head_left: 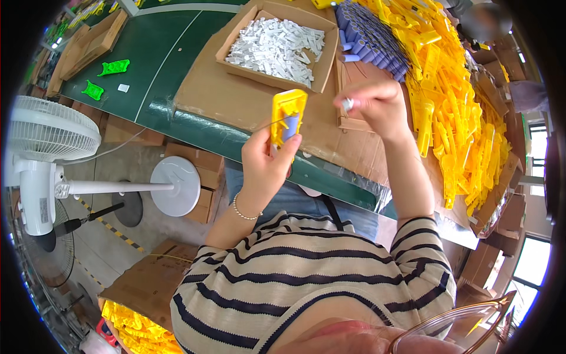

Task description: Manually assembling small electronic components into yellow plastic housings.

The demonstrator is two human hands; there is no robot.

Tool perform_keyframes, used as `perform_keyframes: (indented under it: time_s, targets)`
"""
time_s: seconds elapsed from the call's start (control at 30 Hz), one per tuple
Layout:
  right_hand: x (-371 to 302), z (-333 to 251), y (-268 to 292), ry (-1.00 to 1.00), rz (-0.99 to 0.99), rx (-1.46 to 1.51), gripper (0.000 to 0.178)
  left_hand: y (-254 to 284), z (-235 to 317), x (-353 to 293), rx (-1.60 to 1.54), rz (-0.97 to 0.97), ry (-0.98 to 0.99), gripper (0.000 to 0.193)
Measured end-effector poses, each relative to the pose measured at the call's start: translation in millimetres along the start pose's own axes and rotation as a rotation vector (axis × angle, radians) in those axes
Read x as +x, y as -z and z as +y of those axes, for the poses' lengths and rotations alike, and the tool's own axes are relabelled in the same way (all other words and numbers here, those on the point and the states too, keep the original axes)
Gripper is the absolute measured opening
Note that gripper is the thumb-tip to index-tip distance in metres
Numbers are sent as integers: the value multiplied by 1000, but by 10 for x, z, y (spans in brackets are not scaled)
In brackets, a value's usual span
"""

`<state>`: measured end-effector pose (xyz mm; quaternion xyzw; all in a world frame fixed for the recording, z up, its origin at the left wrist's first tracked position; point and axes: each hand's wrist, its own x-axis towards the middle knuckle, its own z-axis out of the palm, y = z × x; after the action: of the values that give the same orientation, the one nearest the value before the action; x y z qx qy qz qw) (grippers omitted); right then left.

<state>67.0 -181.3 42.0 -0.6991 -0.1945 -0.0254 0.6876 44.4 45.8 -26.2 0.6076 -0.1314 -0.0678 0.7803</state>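
Note:
Raised over the near edge of the table, my left hand (269, 164) is closed around a yellow plastic housing (289, 102). Inside that housing sits a blue-purple cylindrical battery (290, 127), with a thin dark wire running off to its left. My right hand (377, 105), to the right and apart from the housing, pinches a small white plastic piece (347, 104) between thumb and fingers. Beyond both hands, a shallow cardboard box (328, 53) holds a heap of similar white pieces (274, 50).
Stacked blue-purple batteries (371, 41) lie at the back right, beside a large pile of yellow housings (448, 112). Two green plastic parts (114, 67) rest on the green table (168, 41). A white fan (53, 130) stands at left. More yellow parts (138, 330) fill a carton below.

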Motion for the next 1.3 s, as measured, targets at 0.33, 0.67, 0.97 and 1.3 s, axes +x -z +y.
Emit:
perform_keyframes:
  time_s: [0.33,0.67,0.97,1.3]
  targets:
    - [-643,-233,-178,-104,337,78,11,-615,254,-122,407,-126,-158,31]
    - [-823,-320,-183,-265,503,-149,14,-782,91,-249,436,-202,-129,29]
    - [-694,-468,70,-230,129,-628,22,-805,93,-290,-6,-390,351,25]
    - [-776,-428,-9,-185,196,-855,19,-801,26,-256,-43,-384,399,28]
